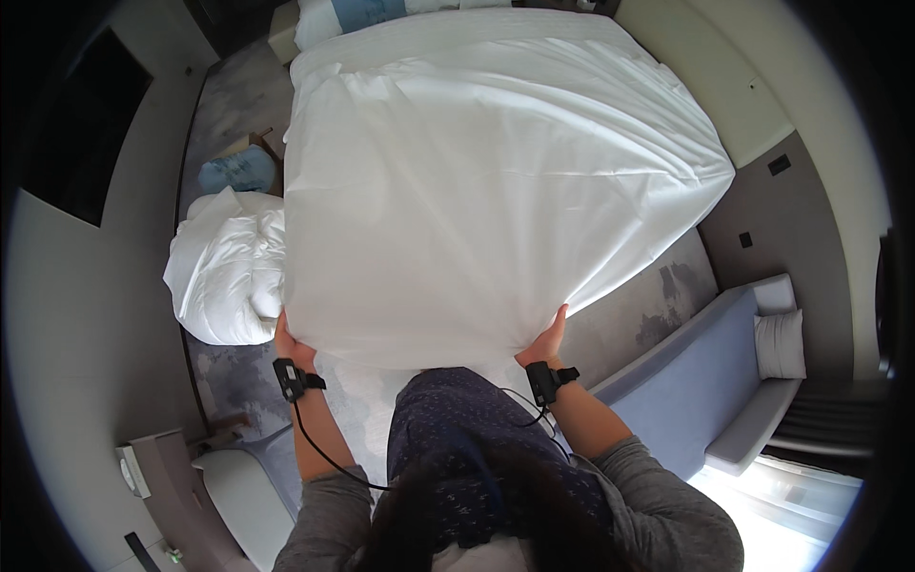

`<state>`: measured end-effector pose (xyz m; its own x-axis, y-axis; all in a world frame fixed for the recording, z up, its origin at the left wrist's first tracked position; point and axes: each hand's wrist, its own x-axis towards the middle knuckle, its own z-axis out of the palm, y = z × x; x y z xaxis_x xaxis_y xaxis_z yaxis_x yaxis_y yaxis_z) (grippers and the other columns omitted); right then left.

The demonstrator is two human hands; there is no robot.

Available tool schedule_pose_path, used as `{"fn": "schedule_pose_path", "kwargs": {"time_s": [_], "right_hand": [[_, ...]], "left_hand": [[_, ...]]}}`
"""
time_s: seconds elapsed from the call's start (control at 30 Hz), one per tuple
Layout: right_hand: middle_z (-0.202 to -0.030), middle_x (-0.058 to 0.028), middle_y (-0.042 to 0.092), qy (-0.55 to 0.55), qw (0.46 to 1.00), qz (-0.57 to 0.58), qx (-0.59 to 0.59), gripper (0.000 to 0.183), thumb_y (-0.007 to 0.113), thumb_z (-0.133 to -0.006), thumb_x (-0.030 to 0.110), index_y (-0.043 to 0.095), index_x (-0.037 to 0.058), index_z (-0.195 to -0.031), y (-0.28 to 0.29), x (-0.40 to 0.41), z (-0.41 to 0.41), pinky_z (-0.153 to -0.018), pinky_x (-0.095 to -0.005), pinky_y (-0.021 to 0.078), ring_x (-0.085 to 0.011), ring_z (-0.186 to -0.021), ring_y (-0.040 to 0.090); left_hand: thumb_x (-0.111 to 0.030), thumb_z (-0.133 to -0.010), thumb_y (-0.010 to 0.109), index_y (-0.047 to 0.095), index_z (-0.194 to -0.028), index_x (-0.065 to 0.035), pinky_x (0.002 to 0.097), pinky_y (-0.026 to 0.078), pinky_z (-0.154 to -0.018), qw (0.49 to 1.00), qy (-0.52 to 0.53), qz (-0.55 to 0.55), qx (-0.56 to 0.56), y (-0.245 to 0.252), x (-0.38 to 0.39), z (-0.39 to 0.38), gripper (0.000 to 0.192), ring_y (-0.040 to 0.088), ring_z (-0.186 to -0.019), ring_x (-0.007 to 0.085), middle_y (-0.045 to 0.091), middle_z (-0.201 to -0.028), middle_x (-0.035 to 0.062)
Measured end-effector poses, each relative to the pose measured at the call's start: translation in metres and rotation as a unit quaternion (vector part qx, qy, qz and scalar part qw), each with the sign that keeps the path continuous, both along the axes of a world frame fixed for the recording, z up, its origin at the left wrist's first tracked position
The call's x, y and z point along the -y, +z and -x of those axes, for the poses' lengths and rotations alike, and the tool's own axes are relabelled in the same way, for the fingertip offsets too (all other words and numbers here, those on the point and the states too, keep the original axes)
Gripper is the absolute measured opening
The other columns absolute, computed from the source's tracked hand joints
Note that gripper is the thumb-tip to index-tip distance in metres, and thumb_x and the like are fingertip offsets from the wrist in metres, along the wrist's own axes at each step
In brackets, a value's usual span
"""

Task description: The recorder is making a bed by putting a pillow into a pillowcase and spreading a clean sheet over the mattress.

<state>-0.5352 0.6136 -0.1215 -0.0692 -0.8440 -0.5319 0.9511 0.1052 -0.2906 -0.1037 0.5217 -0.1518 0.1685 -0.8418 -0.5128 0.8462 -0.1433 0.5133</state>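
Note:
A white bed sheet (443, 214) spreads over the bed, with its near edge lifted and drawn towards my body. My left hand (293, 343) grips the sheet's near left corner area, and my right hand (547, 339) grips the near edge further right. Folds fan out from my right hand towards the bed's far right corner. The fingers of both hands are partly hidden by the cloth. Each wrist wears a black strapped device with a cable. The mattress under the sheet is mostly hidden.
A bunched white duvet (232, 268) and a blue cushion (239, 170) lie left of the bed. At the right stands a blue-grey sofa (679, 386) with a white pillow (779, 344). Behind, at lower left, is a chair (243, 493) by a desk (168, 486). Pillows (318, 25) lie at the bed's far end.

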Motion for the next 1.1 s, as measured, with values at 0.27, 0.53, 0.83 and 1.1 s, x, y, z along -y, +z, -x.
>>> {"fn": "schedule_pose_path", "kwargs": {"time_s": [0.27, 0.53, 0.83, 1.1], "right_hand": [[-0.119, -0.0131, 0.056, 0.112, 0.986, -0.077, -0.093, 0.045, 0.055, -0.088, 0.032, 0.05, 0.0024, -0.122, -0.056, -0.041, 0.011, -0.099, -0.0447, 0.0391, -0.0298, -0.111, 0.052], [-0.119, -0.0139, 0.056, 0.17, 0.969, -0.117, -0.135, 0.041, 0.053, -0.091, 0.025, 0.049, -0.0009, -0.122, -0.128, -0.084, 0.006, -0.096, -0.0432, 0.0421, -0.0289, -0.109, 0.054], [-0.096, -0.0107, 0.064, 0.293, 0.855, -0.225, -0.364, 0.04, 0.061, -0.085, 0.031, 0.058, -0.0027, -0.108, -0.174, -0.094, 0.04, -0.065, -0.0391, 0.0531, -0.0258, -0.079, 0.064], [-0.103, -0.0179, 0.063, 0.339, 0.834, -0.205, -0.383, 0.065, 0.064, -0.08, 0.047, 0.056, -0.009, -0.112, -0.179, -0.103, 0.051, -0.078, -0.0388, 0.0493, -0.028, -0.092, 0.062]], "left_hand": [[-0.016, -0.078, 0.046, 0.052, -0.118, 0.0022, 0.0446, 0.045, -0.092, 0.989, 0.056, 0.123, -0.057, 0.004, -0.084, -0.031, 0.044, 0.055, -0.106, 0.0317, 0.058, -0.114, 0.0143], [-0.016, -0.082, 0.039, 0.053, -0.116, 0.0019, 0.0488, 0.044, -0.094, 0.958, 0.248, -0.142, 0.029, -0.038, -0.175, -0.049, 0.042, 0.053, -0.111, 0.0333, 0.056, -0.118, 0.0161], [-0.04, -0.091, 0.05, 0.05, -0.123, -0.0062, 0.0468, 0.044, -0.094, 0.97, 0.041, -0.239, 0.017, -0.089, -0.226, -0.052, 0.046, 0.053, -0.11, 0.0278, 0.057, -0.117, 0.0086], [-0.04, -0.09, 0.048, 0.059, -0.099, -0.0109, 0.0419, 0.045, -0.06, 0.928, 0.027, -0.368, 0.051, -0.152, -0.282, -0.078, 0.032, 0.055, -0.07, 0.0226, 0.059, -0.089, 0.0048]]}}
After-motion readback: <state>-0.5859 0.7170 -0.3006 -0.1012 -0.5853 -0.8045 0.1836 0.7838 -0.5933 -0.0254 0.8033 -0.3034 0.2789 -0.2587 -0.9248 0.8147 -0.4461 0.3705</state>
